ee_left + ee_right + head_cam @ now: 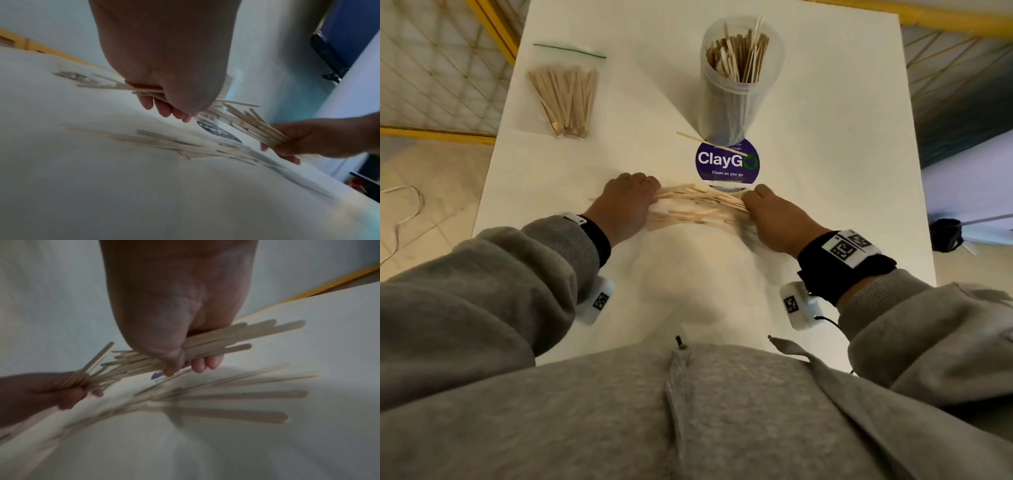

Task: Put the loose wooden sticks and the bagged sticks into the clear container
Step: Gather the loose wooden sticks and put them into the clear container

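Head view: left hand (pixel 625 202) and right hand (pixel 779 214) curl their fingers around opposite ends of flat loose wooden sticks (pixel 698 205) on the white table (pixel 825 137). Beyond the fingers stand the clear container (pixel 736 102) and the bagged sticks (pixel 566 99).

Left wrist view: curled fingers (pixel 164 108) grip a thin bundle; more sticks lie beneath.

Right wrist view: fingers (pixel 200 365) clasp round-ended sticks.

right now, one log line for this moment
step: gathering loose sticks | left hand: grips sticks | right hand: grips sticks | container: part-filled | bag: untouched

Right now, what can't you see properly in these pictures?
- Head view: both hands' fingertips, hidden under the left hand, right hand and loose sticks.
- Wrist views: sticks lying on the table, blurred by motion.
- Head view: container bottom, too hazy through the plastic.
- Bagged sticks: number, too small.
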